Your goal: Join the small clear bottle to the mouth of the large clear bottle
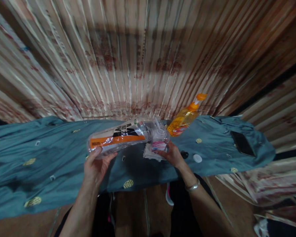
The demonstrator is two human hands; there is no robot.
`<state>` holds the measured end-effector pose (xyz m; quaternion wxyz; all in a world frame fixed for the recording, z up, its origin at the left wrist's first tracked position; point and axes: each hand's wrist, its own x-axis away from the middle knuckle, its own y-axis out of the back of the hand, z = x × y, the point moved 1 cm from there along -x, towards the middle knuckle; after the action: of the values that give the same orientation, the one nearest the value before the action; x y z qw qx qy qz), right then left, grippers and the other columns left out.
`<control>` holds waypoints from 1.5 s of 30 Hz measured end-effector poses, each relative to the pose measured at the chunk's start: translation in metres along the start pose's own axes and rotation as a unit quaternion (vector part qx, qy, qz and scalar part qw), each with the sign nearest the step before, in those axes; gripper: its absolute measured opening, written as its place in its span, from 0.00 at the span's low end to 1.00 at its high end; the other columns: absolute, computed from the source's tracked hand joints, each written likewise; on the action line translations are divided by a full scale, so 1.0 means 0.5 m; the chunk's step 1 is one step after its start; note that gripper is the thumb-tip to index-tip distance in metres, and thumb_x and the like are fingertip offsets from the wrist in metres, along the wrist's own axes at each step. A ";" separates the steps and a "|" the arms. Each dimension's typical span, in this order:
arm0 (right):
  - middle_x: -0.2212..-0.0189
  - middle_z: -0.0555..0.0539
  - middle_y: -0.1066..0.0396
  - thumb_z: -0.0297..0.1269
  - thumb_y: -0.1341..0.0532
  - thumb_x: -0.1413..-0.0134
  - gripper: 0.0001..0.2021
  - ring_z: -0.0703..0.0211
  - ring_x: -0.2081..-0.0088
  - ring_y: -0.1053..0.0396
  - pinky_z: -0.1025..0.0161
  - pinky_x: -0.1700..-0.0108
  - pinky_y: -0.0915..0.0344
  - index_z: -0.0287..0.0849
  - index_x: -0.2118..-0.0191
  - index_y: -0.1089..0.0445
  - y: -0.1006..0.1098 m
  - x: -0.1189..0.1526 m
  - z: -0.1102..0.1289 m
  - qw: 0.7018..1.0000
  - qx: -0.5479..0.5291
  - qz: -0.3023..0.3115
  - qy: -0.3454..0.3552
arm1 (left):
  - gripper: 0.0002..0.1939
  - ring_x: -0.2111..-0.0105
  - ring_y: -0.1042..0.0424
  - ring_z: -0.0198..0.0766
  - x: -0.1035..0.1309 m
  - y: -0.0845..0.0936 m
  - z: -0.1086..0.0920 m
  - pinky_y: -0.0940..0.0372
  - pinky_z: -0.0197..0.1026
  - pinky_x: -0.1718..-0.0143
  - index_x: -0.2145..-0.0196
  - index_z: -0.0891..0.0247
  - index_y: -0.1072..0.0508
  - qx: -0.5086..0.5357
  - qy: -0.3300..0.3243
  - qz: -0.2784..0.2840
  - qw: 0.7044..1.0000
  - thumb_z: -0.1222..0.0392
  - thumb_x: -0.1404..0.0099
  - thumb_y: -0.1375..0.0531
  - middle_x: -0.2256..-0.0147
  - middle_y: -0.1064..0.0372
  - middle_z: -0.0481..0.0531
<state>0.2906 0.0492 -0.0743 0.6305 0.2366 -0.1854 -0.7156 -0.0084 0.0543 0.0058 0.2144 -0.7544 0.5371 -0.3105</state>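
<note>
Teal and cloth-covered, the counter (64, 171) runs across in front of me, bare of objects at its far left. Next along comes my left hand (96, 166), curled around the near side and underside of a large clear bottle (118, 136) with an orange, white and black label. Its base points left and its neck right, and it lies tilted in my grip rather than standing. That neck reaches the small clear vessel (160, 133), close enough that I cannot tell whether they touch or merely overlap from up here. I judge the step in hand to be bringing the two together; no flow between them can be made out. Below the vessel is a folded white cloth (151, 154), and my right hand (172, 154) closes on the vessel's lower part, fingertips by the pink marking. As I read it, the next move calls for a firm right-hand hold and small, even turns of the left wrist to line up the openings. Just beyond stands an orange pump bottle (181, 123); beside my right wrist lie a black cap (185, 154) and a white disc (197, 158), and farther right, a dark phone (243, 143).
</note>
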 end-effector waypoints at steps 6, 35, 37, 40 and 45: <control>0.57 0.42 0.18 0.54 0.28 0.53 0.27 0.44 0.55 0.20 0.53 0.56 0.25 0.44 0.51 0.30 -0.001 0.000 -0.003 1.000 -0.003 0.000 0.006 | 0.21 0.74 0.19 0.47 -0.004 0.007 -0.005 0.21 0.44 0.80 0.61 0.62 0.22 0.009 0.011 -0.008 1.000 0.70 0.55 0.31 0.72 0.19 0.50; 0.57 0.38 0.19 0.47 0.29 0.51 0.25 0.37 0.55 0.20 0.43 0.53 0.25 0.46 0.49 0.31 -0.002 0.008 0.002 1.000 0.006 -0.005 0.001 | 0.19 0.75 0.20 0.46 -0.005 0.008 -0.030 0.22 0.43 0.81 0.64 0.60 0.21 -0.009 -0.047 0.022 0.999 0.68 0.57 0.30 0.72 0.19 0.50; 0.57 0.38 0.19 0.47 0.29 0.51 0.24 0.38 0.55 0.20 0.44 0.53 0.24 0.46 0.49 0.31 -0.004 0.009 -0.001 1.000 0.007 -0.009 0.006 | 0.18 0.75 0.20 0.46 -0.003 0.006 -0.032 0.22 0.43 0.82 0.65 0.59 0.21 -0.008 -0.050 0.021 0.998 0.68 0.57 0.30 0.72 0.19 0.49; 0.58 0.40 0.19 0.47 0.29 0.50 0.23 0.38 0.54 0.20 0.45 0.53 0.24 0.46 0.50 0.30 -0.005 0.011 -0.004 1.000 0.017 -0.012 0.012 | 0.18 0.76 0.21 0.46 -0.002 0.006 -0.036 0.22 0.42 0.82 0.66 0.59 0.21 -0.013 -0.056 0.017 0.998 0.68 0.57 0.31 0.74 0.20 0.49; 0.53 0.40 0.19 0.48 0.29 0.49 0.24 0.39 0.51 0.21 0.45 0.48 0.25 0.46 0.48 0.30 -0.002 0.012 -0.003 0.999 0.029 -0.019 0.032 | 0.17 0.75 0.20 0.47 -0.004 0.012 -0.041 0.22 0.42 0.81 0.65 0.60 0.21 -0.024 -0.057 0.013 0.998 0.69 0.56 0.32 0.72 0.19 0.51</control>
<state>0.2902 0.0434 -0.0767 0.6151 0.2816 -0.1812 -0.7138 -0.0271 0.0543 0.0160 0.2304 -0.7690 0.5408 -0.2510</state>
